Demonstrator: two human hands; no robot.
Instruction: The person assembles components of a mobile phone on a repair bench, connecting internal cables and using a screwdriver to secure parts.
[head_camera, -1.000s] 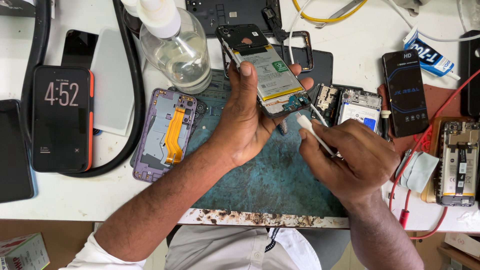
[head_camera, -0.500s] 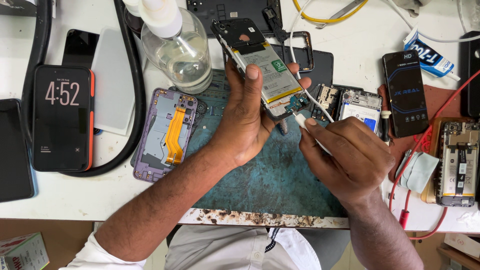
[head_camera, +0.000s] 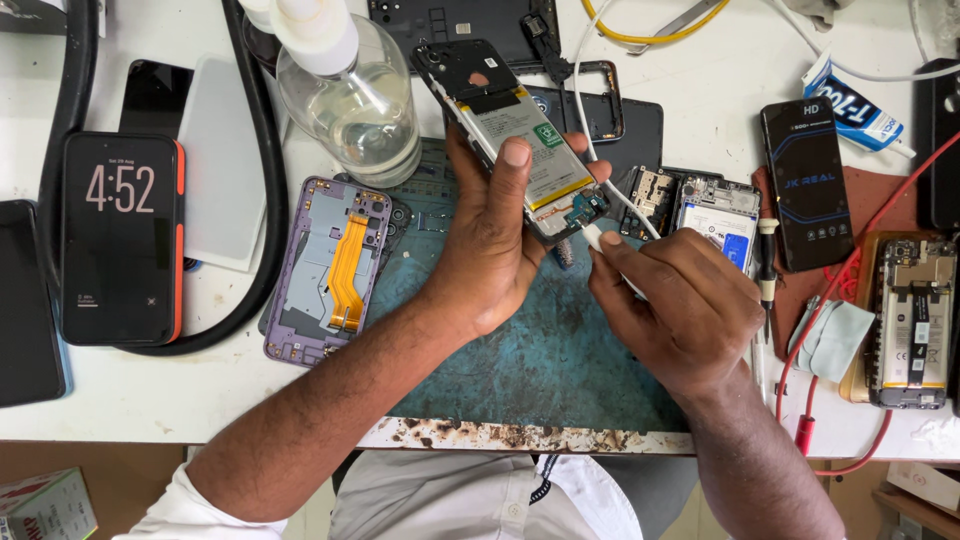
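My left hand (head_camera: 495, 245) grips an opened phone (head_camera: 510, 135) with its back cover off, battery and circuit board showing, held tilted above a worn green work mat (head_camera: 545, 370). The thumb lies across the battery. My right hand (head_camera: 680, 305) pinches a thin white tool (head_camera: 592, 236), whose tip touches the small board at the phone's lower end. A white cable runs from that spot up toward the far side of the table.
A clear liquid bottle (head_camera: 350, 100) stands behind the mat. A purple phone frame with an orange flex cable (head_camera: 335, 265) lies left. A lit phone showing a clock (head_camera: 122, 240) lies further left. Dismantled phones (head_camera: 910, 320), a dark phone (head_camera: 805, 185), a glue tube (head_camera: 850, 105) and red wire (head_camera: 830, 300) lie right.
My right hand has moved up and left, bringing the white tool's tip onto the lower end of the opened phone. The left hand keeps holding the phone.
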